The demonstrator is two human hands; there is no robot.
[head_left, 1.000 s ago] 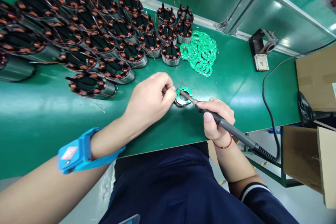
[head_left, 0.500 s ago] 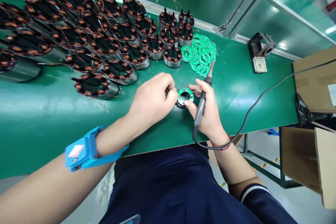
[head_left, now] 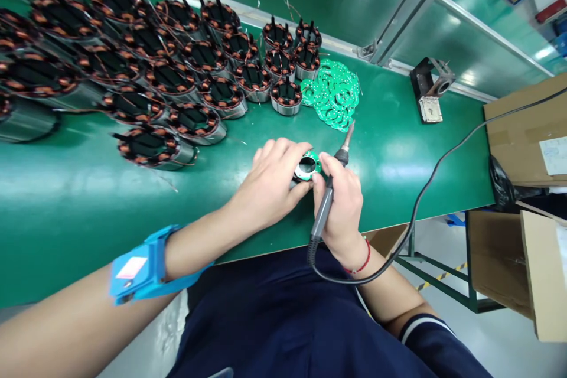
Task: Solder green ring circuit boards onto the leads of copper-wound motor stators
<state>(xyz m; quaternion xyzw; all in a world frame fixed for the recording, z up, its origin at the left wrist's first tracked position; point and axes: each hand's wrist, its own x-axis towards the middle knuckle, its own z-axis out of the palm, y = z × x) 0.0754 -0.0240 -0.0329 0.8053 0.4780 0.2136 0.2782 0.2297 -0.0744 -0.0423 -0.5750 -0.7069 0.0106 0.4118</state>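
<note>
A smooth green table (head_left: 420,171) is seen from above, its near edge met by a dark blue shirt (head_left: 283,307). Beyond its right edge, 1 brown cardboard box (head_left: 514,124) is set, its white label (head_left: 555,153) too small to be read. Toward the far left corner, rows of grey metal coils (head_left: 170,80) wound with copper wire are gathered.

Between the far and near edges, the held coil (head_left: 292,183) is gripped from the left by the left hand (head_left: 274,171), thumb and forefinger parted by its width. Its right side is pinched by the right hand (head_left: 341,198), fingertips drawn close; a grey and black soldering iron (head_left: 322,212) is also held there. The iron's long axis is slanted, the tip pointed at the far edge, near a heap of flat green rings (head_left: 335,94). On the blue wristband (head_left: 142,269), no writing can be made out.

The held coil's round top, covered by a shiny green ring (head_left: 312,157), is faced upward; its side is mostly hidden, so any tilt cannot be told.
</note>
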